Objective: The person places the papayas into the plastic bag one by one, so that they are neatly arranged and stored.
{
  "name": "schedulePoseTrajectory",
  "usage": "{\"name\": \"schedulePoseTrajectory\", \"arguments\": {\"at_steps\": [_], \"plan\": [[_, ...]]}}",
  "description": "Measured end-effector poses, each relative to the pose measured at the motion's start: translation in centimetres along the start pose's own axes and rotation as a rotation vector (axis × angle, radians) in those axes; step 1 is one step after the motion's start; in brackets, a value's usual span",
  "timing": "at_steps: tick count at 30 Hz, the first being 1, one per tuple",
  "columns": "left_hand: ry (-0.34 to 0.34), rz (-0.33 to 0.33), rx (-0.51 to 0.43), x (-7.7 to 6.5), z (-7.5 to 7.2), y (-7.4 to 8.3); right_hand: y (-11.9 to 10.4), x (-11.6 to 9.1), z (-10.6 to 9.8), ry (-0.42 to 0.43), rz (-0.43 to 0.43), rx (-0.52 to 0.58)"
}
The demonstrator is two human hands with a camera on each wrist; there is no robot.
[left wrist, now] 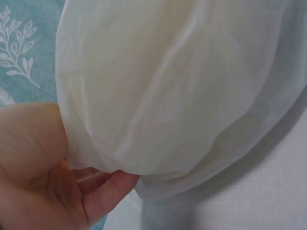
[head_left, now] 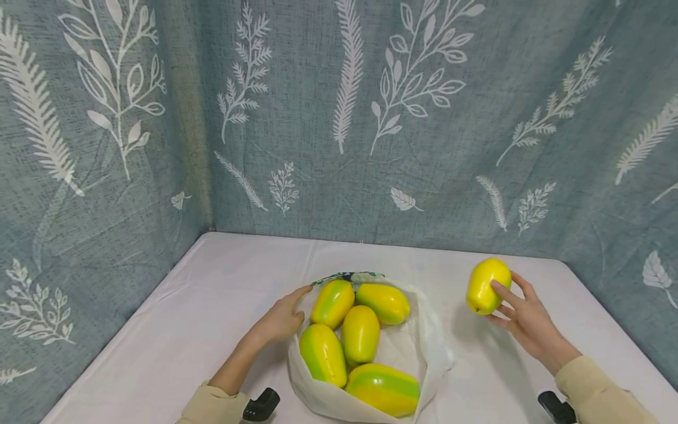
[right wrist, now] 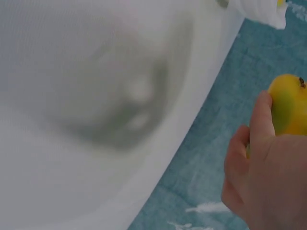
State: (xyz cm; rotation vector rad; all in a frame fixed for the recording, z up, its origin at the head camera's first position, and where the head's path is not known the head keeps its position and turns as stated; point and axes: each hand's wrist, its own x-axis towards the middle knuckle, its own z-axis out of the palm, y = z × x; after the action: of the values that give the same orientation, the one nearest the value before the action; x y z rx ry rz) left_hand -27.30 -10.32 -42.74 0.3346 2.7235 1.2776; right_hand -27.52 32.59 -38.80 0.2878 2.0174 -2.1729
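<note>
A white cloth bag (head_left: pixel 436 353) stands with its mouth wide and its rim folded down, and several yellow-green papayas (head_left: pixel 361 334) lie inside. My left hand (head_left: pixel 281 318) is at the bag's left rim, index finger reaching along the edge. In the left wrist view, the thumb and fingers of that hand (left wrist: pixel 62 177) pinch the hanging edge of the bag cloth (left wrist: pixel 158 91). Off to the right of the bag, my right hand (head_left: pixel 529 321) grips another papaya (head_left: pixel 488 286) above the table. The right wrist view shows the fingers wrapped round this papaya (right wrist: pixel 288 108), its brown stem end visible.
A white-covered table (head_left: pixel 228 282) carries the bag. Blue-green curtains (head_left: pixel 318 176) with white leaf prints stand behind and at both sides. A black device (head_left: pixel 261 405) sits by the left wrist, and another black device (head_left: pixel 556 406) by the right. The right hand's shadow falls on the tabletop.
</note>
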Motion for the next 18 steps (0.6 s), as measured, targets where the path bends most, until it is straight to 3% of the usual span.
{"name": "schedulePoseTrajectory", "arguments": {"at_steps": [12,18], "plan": [[-0.002,-0.010,-0.014,-0.3,-0.1,0.6,0.4,-1.8,3.8,0.020,-0.010,0.050],[0.001,-0.002,-0.015,-0.3,-0.2,0.7,0.8,-2.9,5.8,-0.013,0.003,0.090]]}}
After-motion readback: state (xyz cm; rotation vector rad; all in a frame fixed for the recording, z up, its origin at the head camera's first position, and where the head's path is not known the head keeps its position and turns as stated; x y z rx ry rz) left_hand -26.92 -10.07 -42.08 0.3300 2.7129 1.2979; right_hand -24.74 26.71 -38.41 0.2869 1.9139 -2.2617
